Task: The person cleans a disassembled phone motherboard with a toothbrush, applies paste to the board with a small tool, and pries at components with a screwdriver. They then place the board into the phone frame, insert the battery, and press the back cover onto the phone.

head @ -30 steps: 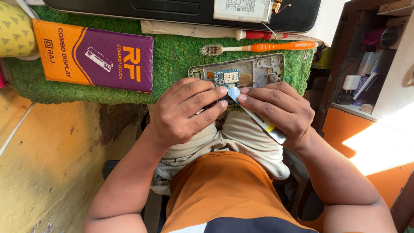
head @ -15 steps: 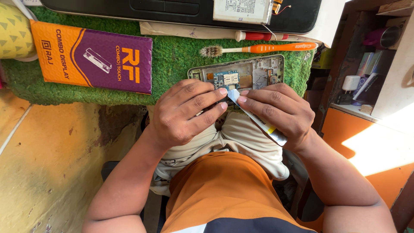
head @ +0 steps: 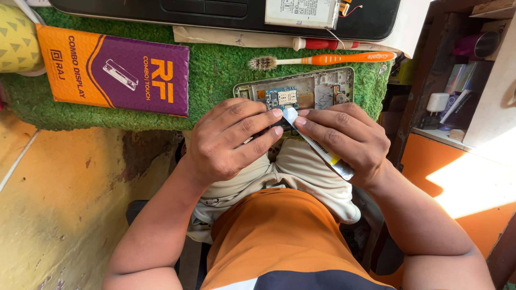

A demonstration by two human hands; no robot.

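Your right hand (head: 346, 140) is wrapped around a small glue tube (head: 317, 146), thumb and forefinger pinched near its white nozzle end, while the crimped back end sticks out past your palm. Your left hand (head: 228, 142) meets it at the nozzle, with the fingertips (head: 276, 114) pressed together narrowly against the tip of the tube (whether they grip a cap there you cannot tell, since the fingers cover it). Both hands hover just at the near edge of the opened phone (head: 301, 92), which lies on the green mat (head: 215, 70) with its circuit board and metal frame facing up; part of its lower edge is hidden behind your knuckles. Just beyond the phone, an orange toothbrush (head: 322, 59) lies along the mat, bristles pointing away from the wooden shelf side, and a red-handled screwdriver (head: 322, 43) rests a little farther past that. To the other side of the phone, well apart from it, sits a flat orange and purple box (head: 115, 70). Beyond the toothbrush, a dark laptop (head: 215, 11) carries a loose battery (head: 303, 13) on top.
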